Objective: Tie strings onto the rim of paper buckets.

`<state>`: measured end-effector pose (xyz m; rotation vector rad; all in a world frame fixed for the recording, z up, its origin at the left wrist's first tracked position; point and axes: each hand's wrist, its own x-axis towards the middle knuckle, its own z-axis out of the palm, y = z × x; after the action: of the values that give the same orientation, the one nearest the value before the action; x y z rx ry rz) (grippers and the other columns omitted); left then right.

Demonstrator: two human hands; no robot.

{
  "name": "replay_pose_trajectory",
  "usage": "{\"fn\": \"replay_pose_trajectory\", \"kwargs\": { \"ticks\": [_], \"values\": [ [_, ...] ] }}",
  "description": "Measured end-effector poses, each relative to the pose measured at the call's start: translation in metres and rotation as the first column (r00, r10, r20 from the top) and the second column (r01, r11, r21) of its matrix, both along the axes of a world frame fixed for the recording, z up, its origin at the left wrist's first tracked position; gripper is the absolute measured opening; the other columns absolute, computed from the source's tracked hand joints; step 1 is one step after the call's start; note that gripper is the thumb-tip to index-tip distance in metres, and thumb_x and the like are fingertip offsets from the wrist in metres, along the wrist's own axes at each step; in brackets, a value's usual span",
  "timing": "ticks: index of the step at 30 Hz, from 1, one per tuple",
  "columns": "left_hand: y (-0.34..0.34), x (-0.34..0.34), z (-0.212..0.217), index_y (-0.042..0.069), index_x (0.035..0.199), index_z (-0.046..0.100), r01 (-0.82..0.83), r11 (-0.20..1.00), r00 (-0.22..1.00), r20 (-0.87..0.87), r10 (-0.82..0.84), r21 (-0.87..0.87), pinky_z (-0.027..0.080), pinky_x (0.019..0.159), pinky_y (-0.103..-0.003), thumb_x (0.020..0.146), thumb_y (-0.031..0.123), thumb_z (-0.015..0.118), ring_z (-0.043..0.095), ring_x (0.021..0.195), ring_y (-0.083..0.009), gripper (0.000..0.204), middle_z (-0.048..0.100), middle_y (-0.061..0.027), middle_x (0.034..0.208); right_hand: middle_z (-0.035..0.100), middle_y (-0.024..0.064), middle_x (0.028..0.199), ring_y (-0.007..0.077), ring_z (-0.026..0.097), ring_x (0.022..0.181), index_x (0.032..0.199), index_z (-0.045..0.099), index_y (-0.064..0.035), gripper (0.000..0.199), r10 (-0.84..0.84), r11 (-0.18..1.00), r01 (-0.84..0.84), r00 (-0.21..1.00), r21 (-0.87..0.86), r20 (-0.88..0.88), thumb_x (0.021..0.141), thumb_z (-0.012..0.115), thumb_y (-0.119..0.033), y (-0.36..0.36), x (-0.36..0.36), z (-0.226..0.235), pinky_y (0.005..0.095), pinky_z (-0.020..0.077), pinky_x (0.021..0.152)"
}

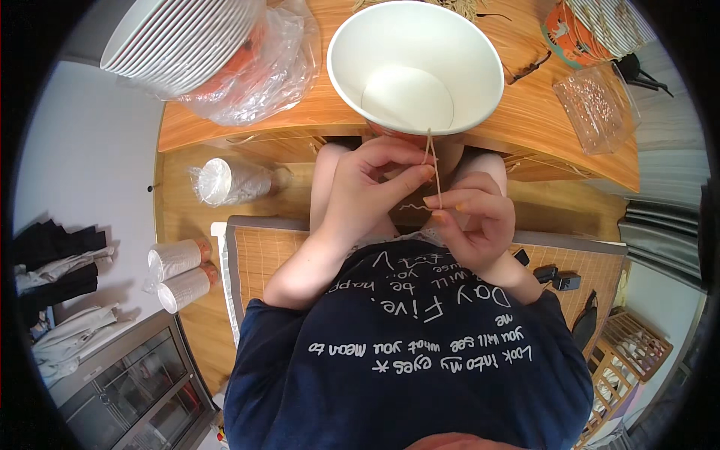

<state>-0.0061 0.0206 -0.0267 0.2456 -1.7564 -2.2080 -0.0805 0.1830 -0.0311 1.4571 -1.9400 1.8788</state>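
A large paper bucket [409, 52], white inside with some orange showing outside, stands at the near edge of the wooden table. A thin beige string [438, 180] hangs from its near rim and comes down toward me. My left hand [382, 176] is closed, thumb and fingers pinching the string just below the rim. Lower and to the right, my right hand [476, 217] pinches the string between thumb and forefinger. A loose wavy end of string shows between the two hands. Whether the string is knotted there is too small to tell.
Nested white buckets [180, 45] in clear plastic stand at the table's left. At the right are an orange bucket [574, 37] with strings, a clear plastic box [592, 112] of small pieces, and dark glasses [529, 69]. Wrapped cup stacks [225, 182] are on the floor to the left.
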Motion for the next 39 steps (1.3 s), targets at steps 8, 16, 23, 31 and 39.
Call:
{"fn": "replay_pose_trajectory", "kwargs": {
  "ticks": [8,16,23,31,39],
  "values": [
    [0.004,0.003,-0.004,-0.003,0.102,0.065,0.004,0.966,0.999,0.034,-0.013,0.259,0.055,0.078,-0.025,0.089,0.000,0.068,0.068,0.088,-0.0143,0.015,0.071,-0.0107,0.097,0.063,0.0033,0.078,0.0217,0.055,0.074,0.086,0.071,-0.0084,0.017,-0.037,0.998,0.039,0.998,0.044,-0.053,0.071,0.078,-0.003,-0.001,0.001,-0.004,0.0309,0.0428,0.065],
    [0.000,0.005,-0.005,-0.001,0.102,0.063,0.083,0.859,0.995,0.007,-0.100,0.506,0.055,0.075,-0.025,0.089,0.001,0.067,0.068,0.082,-0.0141,0.014,0.071,-0.0109,0.094,0.064,0.0037,0.082,0.0231,0.057,0.076,0.088,0.066,-0.0087,0.024,-0.064,0.991,0.089,0.971,0.100,-0.230,0.069,0.082,-0.007,-0.002,-0.009,-0.005,0.0340,0.0432,0.067],
    [0.000,0.005,0.000,0.000,0.103,0.062,0.054,0.878,0.993,0.064,-0.096,0.475,0.054,0.077,-0.023,0.089,0.003,0.069,0.068,0.082,-0.0122,0.016,0.071,-0.0092,0.092,0.073,0.0064,0.099,0.0240,0.056,0.080,0.097,0.054,-0.0083,0.038,-0.180,0.982,0.157,0.946,-0.107,-0.271,0.071,0.080,0.001,-0.011,-0.013,0.004,0.0323,0.0453,0.069],
    [0.003,0.007,0.001,0.000,0.105,0.062,0.071,0.890,0.996,0.010,-0.084,0.451,0.054,0.079,-0.023,0.091,0.004,0.067,0.066,0.090,-0.0117,0.016,0.069,-0.0071,0.098,0.074,0.0035,0.098,0.0215,0.052,0.081,0.094,0.056,-0.0095,0.034,-0.176,0.984,0.163,0.951,-0.072,-0.256,0.072,0.078,0.004,-0.009,-0.013,-0.002,0.0291,0.0431,0.070],
    [0.012,0.010,0.000,0.000,0.112,0.060,0.055,0.998,0.989,-0.137,-0.049,0.038,0.054,0.079,-0.023,0.091,0.001,0.065,0.064,0.094,-0.0109,0.021,0.067,-0.0072,0.105,0.072,0.0023,0.095,0.0215,0.050,0.079,0.094,0.056,-0.0100,0.028,-0.146,0.988,0.133,0.974,-0.081,-0.171,0.077,0.074,0.003,-0.012,-0.013,-0.003,0.0318,0.0414,0.071]
  ]
}}
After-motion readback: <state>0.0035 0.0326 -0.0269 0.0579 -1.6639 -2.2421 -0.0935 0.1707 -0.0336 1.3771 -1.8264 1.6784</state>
